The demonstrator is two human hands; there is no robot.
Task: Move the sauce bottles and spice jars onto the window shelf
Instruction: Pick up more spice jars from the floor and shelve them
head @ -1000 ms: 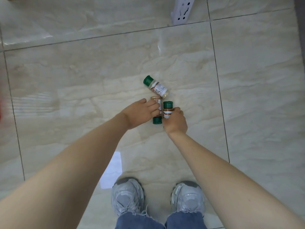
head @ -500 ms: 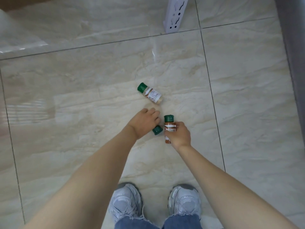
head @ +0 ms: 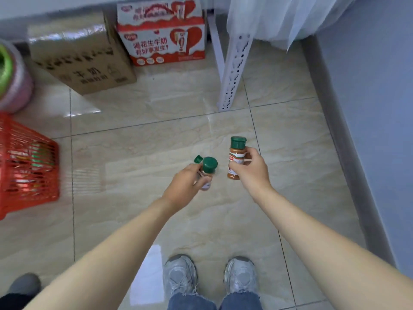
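Observation:
My right hand (head: 252,171) grips an upright spice jar (head: 237,156) with a green cap and orange powder, held above the tiled floor. My left hand (head: 186,186) grips a second green-capped spice jar (head: 209,167), tilted toward me. Another green cap (head: 198,159) pokes out just behind it, apparently a third jar in the same hand, its body hidden by my fingers. The window shelf itself is out of view.
A white perforated shelf leg (head: 231,79) stands ahead under a white curtain (head: 268,19). A cardboard box (head: 85,61) and a red-and-white milk carton (head: 163,34) sit at the back, with a red basket (head: 26,171) at left. A grey-blue wall (head: 368,108) runs along the right.
Both hands have risen from the floor with the jars. The jar that lay on the tiles is gone from there. The view has tilted up, showing boxes and basket.

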